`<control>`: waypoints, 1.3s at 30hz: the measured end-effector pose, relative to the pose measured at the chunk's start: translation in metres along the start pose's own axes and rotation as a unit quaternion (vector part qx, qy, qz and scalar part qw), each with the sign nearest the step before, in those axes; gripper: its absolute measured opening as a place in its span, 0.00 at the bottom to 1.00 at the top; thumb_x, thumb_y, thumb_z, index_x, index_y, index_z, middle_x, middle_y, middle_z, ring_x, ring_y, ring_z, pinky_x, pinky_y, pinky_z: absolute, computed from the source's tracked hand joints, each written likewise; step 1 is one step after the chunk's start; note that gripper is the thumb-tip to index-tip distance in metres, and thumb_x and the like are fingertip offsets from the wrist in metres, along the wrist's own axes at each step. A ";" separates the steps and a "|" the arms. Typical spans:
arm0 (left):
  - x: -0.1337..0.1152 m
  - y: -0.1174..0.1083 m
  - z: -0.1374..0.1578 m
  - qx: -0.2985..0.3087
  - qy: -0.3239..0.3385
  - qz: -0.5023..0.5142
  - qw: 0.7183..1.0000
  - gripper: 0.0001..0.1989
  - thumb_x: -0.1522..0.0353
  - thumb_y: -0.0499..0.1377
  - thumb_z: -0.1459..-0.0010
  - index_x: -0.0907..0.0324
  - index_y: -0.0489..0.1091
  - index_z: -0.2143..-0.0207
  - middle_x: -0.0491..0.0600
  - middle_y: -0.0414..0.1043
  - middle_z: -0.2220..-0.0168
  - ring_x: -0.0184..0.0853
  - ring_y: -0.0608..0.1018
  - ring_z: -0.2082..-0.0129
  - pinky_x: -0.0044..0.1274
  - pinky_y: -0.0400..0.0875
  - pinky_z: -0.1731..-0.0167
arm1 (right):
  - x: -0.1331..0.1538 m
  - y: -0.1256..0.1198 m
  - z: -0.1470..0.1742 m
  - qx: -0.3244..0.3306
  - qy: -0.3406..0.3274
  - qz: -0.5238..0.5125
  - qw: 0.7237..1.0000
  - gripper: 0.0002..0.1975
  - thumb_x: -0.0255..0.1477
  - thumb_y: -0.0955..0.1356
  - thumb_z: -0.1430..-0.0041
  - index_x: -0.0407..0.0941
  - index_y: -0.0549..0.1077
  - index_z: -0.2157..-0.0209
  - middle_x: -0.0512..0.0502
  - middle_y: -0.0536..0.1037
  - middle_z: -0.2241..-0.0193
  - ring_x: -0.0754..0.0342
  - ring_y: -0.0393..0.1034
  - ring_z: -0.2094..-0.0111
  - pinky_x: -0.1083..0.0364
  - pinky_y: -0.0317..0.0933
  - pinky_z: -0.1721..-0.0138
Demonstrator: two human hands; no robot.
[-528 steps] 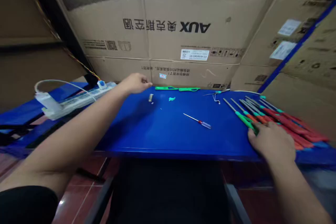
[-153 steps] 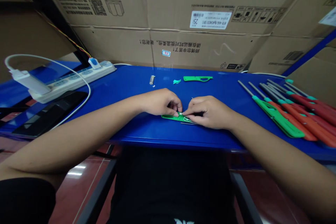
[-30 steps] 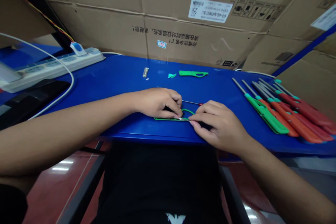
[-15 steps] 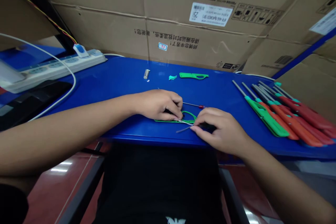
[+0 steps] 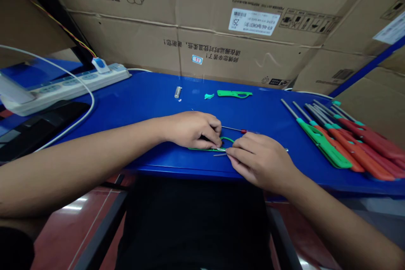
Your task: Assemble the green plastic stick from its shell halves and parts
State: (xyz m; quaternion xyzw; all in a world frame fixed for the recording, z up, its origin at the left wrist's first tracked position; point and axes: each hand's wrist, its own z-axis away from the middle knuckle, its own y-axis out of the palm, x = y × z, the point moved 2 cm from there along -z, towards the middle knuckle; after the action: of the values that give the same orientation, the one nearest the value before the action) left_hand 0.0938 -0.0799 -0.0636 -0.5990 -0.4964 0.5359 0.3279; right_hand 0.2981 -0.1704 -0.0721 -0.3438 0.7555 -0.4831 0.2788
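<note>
Near the table's front edge, my left hand [image 5: 201, 130] presses a green lighter casing half [image 5: 202, 149] down, its fingers closed on it. The looped end of the casing [image 5: 228, 139] shows between my hands. My right hand [image 5: 257, 158] is closed in a pinch on thin pale wires [image 5: 221, 149] that run toward my left fingertips. A thin grey tube [image 5: 219, 155] sticks out just below the wires, partly hidden by my right fingers. Behind my hands lies a screwdriver with a red collar [image 5: 243, 131], its handle partly covered by my right hand.
Farther back lie a green casing half [image 5: 234, 93], a small teal piece [image 5: 209, 96] and a small metallic cylinder [image 5: 177, 92]. Several long-necked lighters [image 5: 351, 139] are piled at right. A power strip [image 5: 66, 86] and white cable stand left; cardboard [image 5: 202, 8] walls the back.
My right hand has moved slightly left and turned over more, covering more of the wires and the casing's loop. My left hand stays on the casing. The view has shifted slightly.
</note>
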 end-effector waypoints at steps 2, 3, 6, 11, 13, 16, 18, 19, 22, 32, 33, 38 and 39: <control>0.000 0.000 0.000 0.001 0.000 0.000 1.000 0.09 0.67 0.59 0.36 0.55 0.80 0.58 0.52 0.77 0.61 0.34 0.77 0.59 0.24 0.71 0.59 | -0.001 -0.001 0.002 -0.008 0.006 -0.047 0.999 0.09 0.27 0.66 0.37 0.44 0.79 0.63 0.45 0.79 0.66 0.52 0.70 0.65 0.51 0.64 0.61; 0.000 0.000 0.000 0.001 0.000 0.001 1.000 0.09 0.67 0.59 0.37 0.55 0.80 0.58 0.52 0.77 0.61 0.34 0.77 0.59 0.24 0.71 0.59 | -0.001 -0.001 0.003 -0.013 0.012 -0.076 0.997 0.08 0.28 0.66 0.37 0.44 0.79 0.65 0.45 0.79 0.67 0.53 0.69 0.66 0.51 0.63 0.62; 0.000 0.000 0.001 0.003 -0.002 0.003 1.000 0.09 0.67 0.59 0.36 0.55 0.80 0.58 0.52 0.77 0.60 0.34 0.77 0.60 0.25 0.71 0.60 | -0.001 0.000 0.004 -0.025 0.042 -0.146 0.988 0.09 0.30 0.67 0.38 0.45 0.77 0.72 0.47 0.77 0.71 0.55 0.68 0.68 0.53 0.63 0.64; 0.001 0.000 0.001 0.008 -0.004 0.004 1.000 0.09 0.67 0.59 0.36 0.55 0.79 0.58 0.53 0.77 0.60 0.34 0.77 0.59 0.24 0.70 0.59 | 0.000 0.005 0.001 -0.017 0.125 -0.129 0.984 0.04 0.29 0.68 0.39 0.43 0.75 0.67 0.48 0.76 0.72 0.54 0.69 0.68 0.52 0.64 0.62; 0.001 0.000 0.001 0.007 -0.003 0.001 1.000 0.09 0.67 0.59 0.36 0.55 0.79 0.58 0.53 0.76 0.60 0.34 0.77 0.59 0.23 0.69 0.60 | 0.001 0.005 0.000 -0.004 0.126 -0.088 0.988 0.05 0.28 0.67 0.38 0.43 0.76 0.65 0.46 0.77 0.70 0.53 0.70 0.66 0.52 0.65 0.61; 0.000 0.000 0.001 0.004 0.002 0.000 1.000 0.09 0.67 0.59 0.36 0.55 0.79 0.58 0.52 0.77 0.60 0.33 0.77 0.60 0.23 0.69 0.60 | 0.004 0.005 -0.001 0.031 0.085 -0.020 0.996 0.10 0.28 0.64 0.34 0.43 0.78 0.63 0.44 0.77 0.67 0.50 0.72 0.64 0.50 0.65 0.59; 0.000 0.000 0.000 0.002 0.006 -0.008 1.000 0.08 0.67 0.60 0.36 0.55 0.79 0.58 0.50 0.77 0.61 0.32 0.78 0.61 0.24 0.68 0.59 | 0.004 0.004 -0.002 0.052 0.055 0.008 0.997 0.11 0.27 0.63 0.34 0.43 0.78 0.62 0.44 0.78 0.67 0.50 0.72 0.65 0.49 0.65 0.60; -0.001 0.000 0.000 0.001 0.007 -0.014 1.000 0.08 0.67 0.60 0.36 0.55 0.79 0.58 0.50 0.77 0.61 0.32 0.78 0.61 0.25 0.68 0.58 | 0.004 0.003 -0.003 0.058 0.046 0.012 0.997 0.11 0.26 0.63 0.34 0.43 0.78 0.62 0.44 0.78 0.67 0.50 0.72 0.65 0.49 0.65 0.59; -0.002 0.000 0.000 0.002 0.006 -0.033 0.999 0.07 0.66 0.61 0.37 0.53 0.79 0.58 0.49 0.78 0.60 0.32 0.78 0.61 0.27 0.66 0.56 | 0.000 0.001 -0.008 0.076 0.050 -0.016 0.996 0.12 0.26 0.62 0.34 0.43 0.78 0.61 0.44 0.78 0.66 0.51 0.72 0.64 0.49 0.65 0.56; -0.009 0.000 0.001 -0.029 0.025 -0.088 0.995 0.08 0.65 0.61 0.36 0.50 0.79 0.57 0.48 0.79 0.61 0.33 0.79 0.62 0.27 0.68 0.60 | -0.018 -0.005 -0.018 0.126 0.091 -0.198 0.968 0.11 0.25 0.63 0.35 0.45 0.76 0.58 0.46 0.78 0.63 0.54 0.72 0.62 0.54 0.64 0.59; -0.010 -0.001 0.001 -0.034 0.029 -0.097 0.994 0.08 0.65 0.61 0.36 0.50 0.80 0.58 0.48 0.79 0.62 0.33 0.79 0.62 0.27 0.68 0.61 | -0.020 -0.005 -0.018 0.128 0.098 -0.214 0.964 0.10 0.24 0.63 0.36 0.45 0.77 0.59 0.46 0.78 0.63 0.55 0.72 0.62 0.54 0.64 0.59; -0.012 -0.001 0.000 -0.030 0.028 -0.113 0.993 0.09 0.66 0.59 0.35 0.51 0.80 0.58 0.50 0.78 0.62 0.34 0.78 0.62 0.27 0.69 0.63 | -0.020 -0.007 -0.019 0.146 0.124 -0.193 0.962 0.08 0.25 0.64 0.38 0.45 0.76 0.62 0.47 0.78 0.65 0.55 0.70 0.64 0.55 0.63 0.62; -0.012 -0.001 0.000 -0.025 0.027 -0.109 0.993 0.09 0.65 0.59 0.35 0.52 0.79 0.57 0.50 0.78 0.61 0.34 0.78 0.62 0.26 0.69 0.63 | -0.019 -0.007 -0.019 0.147 0.128 -0.174 0.965 0.07 0.25 0.65 0.39 0.45 0.76 0.62 0.47 0.78 0.65 0.54 0.70 0.65 0.55 0.62 0.63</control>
State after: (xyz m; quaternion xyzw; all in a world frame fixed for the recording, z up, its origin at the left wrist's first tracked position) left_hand 0.0944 -0.0907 -0.0594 -0.5636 -0.5632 0.4681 0.3822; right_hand 0.2971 -0.1474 -0.0563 -0.3602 0.6340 -0.6699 0.1395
